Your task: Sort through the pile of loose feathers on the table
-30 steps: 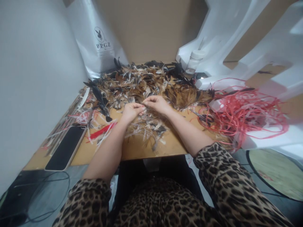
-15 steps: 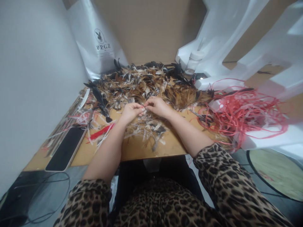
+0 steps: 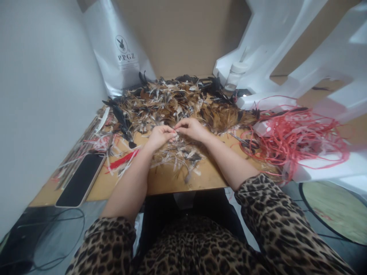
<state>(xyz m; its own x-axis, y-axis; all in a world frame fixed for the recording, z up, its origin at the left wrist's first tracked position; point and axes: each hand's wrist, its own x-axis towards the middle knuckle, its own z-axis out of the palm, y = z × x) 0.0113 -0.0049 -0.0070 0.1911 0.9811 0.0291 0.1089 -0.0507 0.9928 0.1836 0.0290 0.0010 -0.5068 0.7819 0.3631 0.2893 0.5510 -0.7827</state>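
The person's left hand [image 3: 161, 137] and right hand [image 3: 190, 129] meet over the middle of the surface [image 3: 166, 185], fingertips close together. From where I stand, each grip is pinched closed between thumb and fingers; whatever sits between the tips is too small for me to make out. The right hand comes in from above, its fingers bent down toward the left one.

Just beyond them spreads a big heap of feathers [image 3: 177, 95], brown, cream and black, filling the far part of the surface. Below the hands, on the near side, lies a looser scatter of feather scraps [image 3: 186, 152] with pale strips among them. A few long black feathers [image 3: 119, 116] lie at the heap's left end.

Over on the left, a bright red strip [image 3: 123, 159] lies near the left forearm, and a phone [image 3: 82, 179] with a dark screen rests at the near edge. To the right I see scissors [image 3: 249, 143] next to a big tangle of red and pink ribbon [image 3: 301, 137]. At the far right stands a clear jar [image 3: 234, 78] with a white lid; at the far left, a silvery bag [image 3: 124, 72] printed PPGZ.
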